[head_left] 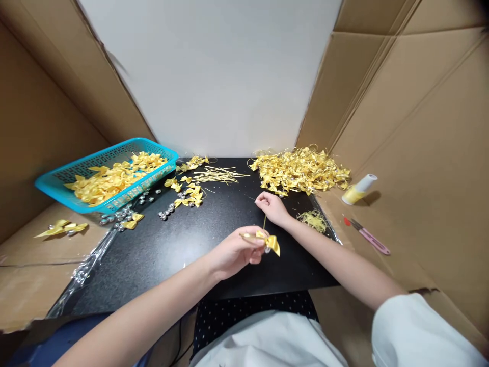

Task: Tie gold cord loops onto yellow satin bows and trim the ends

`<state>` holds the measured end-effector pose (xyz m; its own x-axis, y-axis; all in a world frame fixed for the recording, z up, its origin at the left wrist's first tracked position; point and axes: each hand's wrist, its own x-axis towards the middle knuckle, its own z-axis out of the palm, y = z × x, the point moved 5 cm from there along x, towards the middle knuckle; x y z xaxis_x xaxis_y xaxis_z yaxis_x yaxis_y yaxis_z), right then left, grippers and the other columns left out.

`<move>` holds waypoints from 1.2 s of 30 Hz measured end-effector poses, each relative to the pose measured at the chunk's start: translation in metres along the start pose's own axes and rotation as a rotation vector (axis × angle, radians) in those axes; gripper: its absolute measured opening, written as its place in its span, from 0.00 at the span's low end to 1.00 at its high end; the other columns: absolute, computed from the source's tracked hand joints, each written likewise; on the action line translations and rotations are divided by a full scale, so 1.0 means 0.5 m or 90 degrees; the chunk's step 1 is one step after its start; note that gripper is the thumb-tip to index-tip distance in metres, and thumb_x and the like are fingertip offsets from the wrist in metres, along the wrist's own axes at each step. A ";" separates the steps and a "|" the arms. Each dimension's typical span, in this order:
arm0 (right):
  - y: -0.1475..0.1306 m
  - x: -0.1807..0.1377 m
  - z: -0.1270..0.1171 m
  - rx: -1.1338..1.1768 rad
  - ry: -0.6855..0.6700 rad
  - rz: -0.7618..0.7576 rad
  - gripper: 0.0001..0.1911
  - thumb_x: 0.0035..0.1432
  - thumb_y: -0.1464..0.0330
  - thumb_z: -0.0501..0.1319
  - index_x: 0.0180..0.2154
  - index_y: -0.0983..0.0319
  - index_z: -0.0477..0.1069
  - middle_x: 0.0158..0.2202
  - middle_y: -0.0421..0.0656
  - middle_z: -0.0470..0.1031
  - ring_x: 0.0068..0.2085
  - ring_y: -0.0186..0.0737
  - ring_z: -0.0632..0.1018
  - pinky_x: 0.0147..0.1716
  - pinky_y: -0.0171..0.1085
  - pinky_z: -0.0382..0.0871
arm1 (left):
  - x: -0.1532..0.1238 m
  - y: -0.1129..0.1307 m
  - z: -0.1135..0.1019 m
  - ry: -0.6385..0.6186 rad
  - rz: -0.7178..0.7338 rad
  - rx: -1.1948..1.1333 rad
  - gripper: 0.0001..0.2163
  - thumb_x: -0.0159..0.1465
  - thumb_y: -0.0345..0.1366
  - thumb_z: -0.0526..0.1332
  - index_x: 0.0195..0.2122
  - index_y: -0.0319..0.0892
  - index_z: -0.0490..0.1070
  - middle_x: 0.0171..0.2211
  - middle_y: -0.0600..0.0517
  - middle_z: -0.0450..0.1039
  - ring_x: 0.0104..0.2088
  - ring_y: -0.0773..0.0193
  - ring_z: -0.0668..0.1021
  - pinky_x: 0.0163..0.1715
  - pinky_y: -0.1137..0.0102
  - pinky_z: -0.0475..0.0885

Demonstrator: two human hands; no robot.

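My left hand (236,252) is closed on a yellow ribbon bow (272,243) above the near middle of the black table. A small silver bell hangs under the bow, partly hidden by my fingers. From the bow a thin gold cord (265,221) runs up to my right hand (272,208), whose fingers are pinched on its far end. Beyond my hands lie a bundle of cut gold cords (217,175) and several loose bows (193,193) with silver bells (165,212) beside them.
A turquoise basket (46,187) of yellow bows stands at the left. A heap of corded bows (301,171) lies at the back right. Cord scraps (313,220), a thread cone (359,189) and pink-handled thread snips (372,240) are at the right. Cardboard walls (431,127) flank the table.
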<state>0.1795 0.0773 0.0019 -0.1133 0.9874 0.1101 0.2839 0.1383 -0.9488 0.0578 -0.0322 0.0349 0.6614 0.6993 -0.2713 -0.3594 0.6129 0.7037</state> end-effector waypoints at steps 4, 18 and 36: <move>-0.011 -0.007 0.009 0.045 0.011 -0.023 0.12 0.51 0.59 0.60 0.27 0.61 0.66 0.21 0.34 0.59 0.24 0.32 0.62 0.26 0.34 0.57 | 0.016 0.042 -0.022 0.129 0.072 0.059 0.10 0.45 0.33 0.73 0.23 0.37 0.73 0.18 0.58 0.58 0.20 0.76 0.59 0.18 0.78 0.49; -0.087 -0.128 -0.045 -0.036 0.090 -0.199 0.10 0.63 0.65 0.54 0.29 0.60 0.63 0.21 0.34 0.58 0.22 0.30 0.61 0.24 0.33 0.55 | 0.069 0.076 -0.100 0.295 0.168 0.076 0.11 0.42 0.33 0.74 0.23 0.36 0.75 0.20 0.57 0.65 0.20 0.77 0.60 0.18 0.79 0.52; -0.091 -0.155 -0.009 -0.228 0.136 -0.292 0.08 0.63 0.71 0.52 0.30 0.59 0.62 0.22 0.34 0.60 0.21 0.29 0.62 0.23 0.32 0.55 | 0.065 0.045 -0.107 0.258 0.145 -0.026 0.10 0.44 0.31 0.73 0.21 0.36 0.71 0.17 0.59 0.59 0.18 0.78 0.56 0.16 0.79 0.47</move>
<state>0.1794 -0.0050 0.0378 -0.1159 0.8099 0.5750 0.5574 0.5322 -0.6373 0.0357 0.0240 0.0068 0.2548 0.9000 -0.3535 -0.4964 0.4355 0.7510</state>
